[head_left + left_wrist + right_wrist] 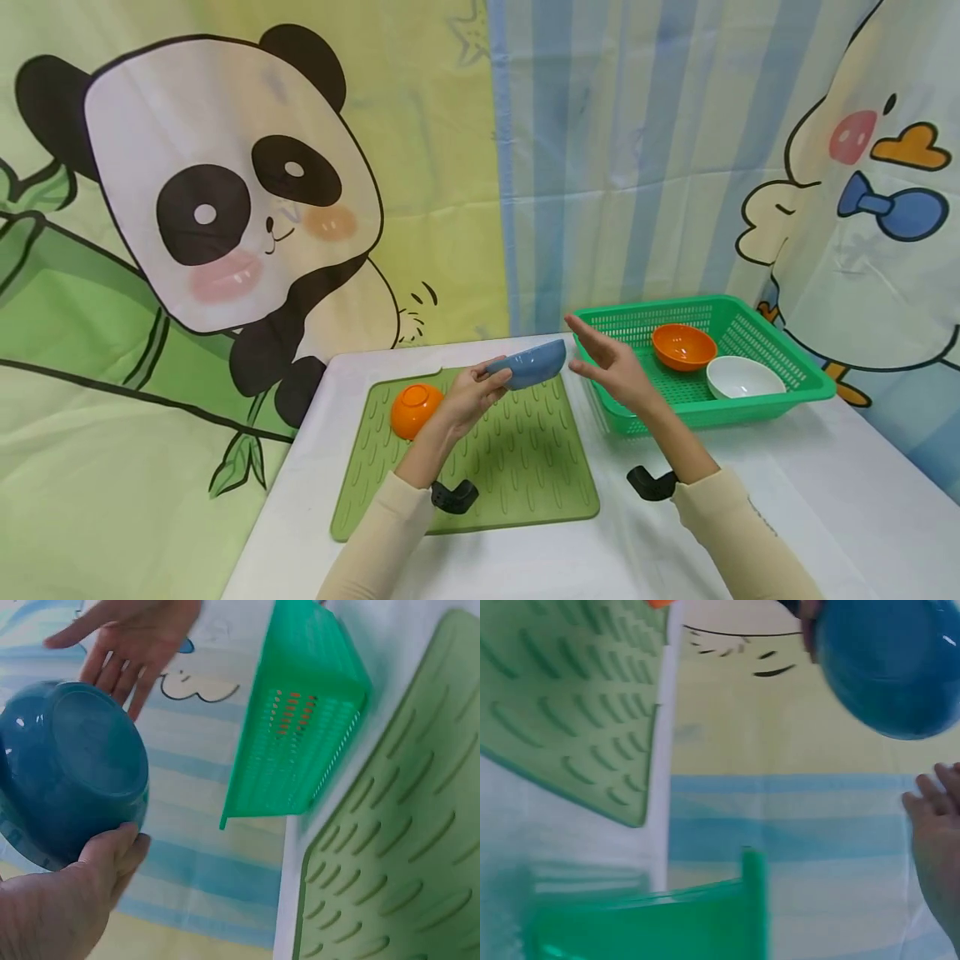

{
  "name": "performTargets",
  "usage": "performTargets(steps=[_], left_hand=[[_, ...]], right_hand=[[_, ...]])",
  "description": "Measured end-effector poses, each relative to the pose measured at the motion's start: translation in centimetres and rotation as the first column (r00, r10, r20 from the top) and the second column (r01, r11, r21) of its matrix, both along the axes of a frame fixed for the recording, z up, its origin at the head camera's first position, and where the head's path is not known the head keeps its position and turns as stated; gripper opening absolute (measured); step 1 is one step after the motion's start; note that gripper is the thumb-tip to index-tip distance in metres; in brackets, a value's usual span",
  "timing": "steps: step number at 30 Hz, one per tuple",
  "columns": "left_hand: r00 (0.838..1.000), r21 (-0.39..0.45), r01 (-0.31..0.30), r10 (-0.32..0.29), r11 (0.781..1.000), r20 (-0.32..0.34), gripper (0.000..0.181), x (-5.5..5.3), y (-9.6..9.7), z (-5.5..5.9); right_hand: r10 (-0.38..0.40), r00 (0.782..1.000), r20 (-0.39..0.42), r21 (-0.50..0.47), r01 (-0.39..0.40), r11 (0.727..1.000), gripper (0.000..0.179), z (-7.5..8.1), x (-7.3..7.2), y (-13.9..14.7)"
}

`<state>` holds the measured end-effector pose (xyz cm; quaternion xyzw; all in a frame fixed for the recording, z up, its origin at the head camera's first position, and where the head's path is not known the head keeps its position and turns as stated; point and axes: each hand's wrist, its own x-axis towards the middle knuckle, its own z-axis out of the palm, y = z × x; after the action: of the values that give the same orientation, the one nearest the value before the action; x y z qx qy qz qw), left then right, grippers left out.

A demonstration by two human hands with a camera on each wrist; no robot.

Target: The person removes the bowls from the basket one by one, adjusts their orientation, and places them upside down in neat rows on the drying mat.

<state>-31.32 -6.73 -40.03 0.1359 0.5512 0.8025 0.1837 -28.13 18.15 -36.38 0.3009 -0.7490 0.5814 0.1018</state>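
Plainly glossy blue bowl (534, 365), round, smooth, held up tilted.

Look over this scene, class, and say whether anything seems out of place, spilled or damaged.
Nothing looks spilled or damaged. The orange bowl on the mat lies upside down, unlike the right-side-up bowls in the green basket, perhaps deliberately. The blue bowl tilts, held by the left hand.

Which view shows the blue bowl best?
The left wrist view: the blue bowl is large there, its round base facing the camera, though slightly cropped at the left. The head view shows it small, from the side, held in the left hand. The right wrist view crops it at the top and right.
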Motion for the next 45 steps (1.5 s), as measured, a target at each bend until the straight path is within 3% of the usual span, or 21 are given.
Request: performTargets(steps=[2, 6, 15, 24, 30, 33, 35, 39, 42, 43, 44, 45], left_hand=[[0.999, 0.049, 0.031, -0.033, 0.998, 0.043, 0.056, 0.1, -0.1, 0.2], [0.993, 0.093, 0.071, -0.079, 0.993, 0.082, 0.062, 0.2, -0.3, 0.2], [0.988, 0.083, 0.109, -0.117, 0.991, 0.098, 0.065, 0.2, -0.4, 0.2], [0.986, 0.073, 0.108, -0.116, 0.991, 0.118, 0.059, 0.2, -0.3, 0.1], [0.985, 0.041, 0.120, -0.125, 0.992, 0.118, 0.071, 0.2, -0.3, 0.0], [0.985, 0.009, 0.114, -0.114, 0.993, 0.127, 0.081, 0.3, -0.3, -0.1], [0.987, -0.025, 0.106, -0.102, 0.994, 0.125, 0.088, 0.4, -0.3, -0.1], [0.994, -0.130, 0.096, -0.089, 0.987, 0.057, 0.094, 0.9, -0.6, -0.1], [0.990, -0.306, 0.032, -0.073, 0.952, -0.124, 0.094, 1.2, -1.1, -0.2], [0.976, -0.364, -0.018, -0.063, 0.931, -0.209, 0.096, 1.3, -1.3, -0.2], [0.949, -0.421, -0.087, -0.054, 0.903, -0.311, 0.098, 1.2, -1.6, -0.3], [0.907, -0.465, -0.168, -0.048, 0.869, -0.418, 0.100, 1.1, -1.8, -0.5]], right_hand=[[0.012, 0.996, -0.083, 0.045, -0.008, 0.999, 0.073, -0.4, 0.4, -0.4], [-0.054, 0.977, -0.204, 0.137, 0.083, 0.987, 0.083, -1.3, 0.7, -1.1], [-0.129, 0.931, -0.342, 0.093, 0.170, 0.981, 0.068, -2.6, 0.5, -1.7], [-0.147, 0.905, -0.400, 0.039, 0.177, 0.983, 0.062, -3.0, 0.3, -1.6], [-0.165, 0.880, -0.444, 0.064, 0.215, 0.974, 0.061, -2.9, 0.2, -1.6], [-0.183, 0.884, -0.430, 0.068, 0.234, 0.970, 0.060, -2.6, 0.4, -1.7], [-0.193, 0.902, -0.386, 0.061, 0.234, 0.970, 0.059, -2.4, 0.5, -1.7], [-0.183, 0.962, -0.202, -0.002, 0.186, 0.983, 0.056, -2.1, 0.3, -1.5], [-0.172, 0.985, -0.005, -0.069, 0.171, 0.983, 0.053, -2.1, -0.1, -1.0], [-0.174, 0.983, 0.057, -0.078, 0.178, 0.981, 0.053, -2.2, -0.3, -0.8], [-0.183, 0.977, 0.110, -0.078, 0.192, 0.978, 0.053, -2.2, -0.5, -0.7], [-0.194, 0.968, 0.159, -0.068, 0.207, 0.976, 0.053, -2.2, -0.7, -0.5]])
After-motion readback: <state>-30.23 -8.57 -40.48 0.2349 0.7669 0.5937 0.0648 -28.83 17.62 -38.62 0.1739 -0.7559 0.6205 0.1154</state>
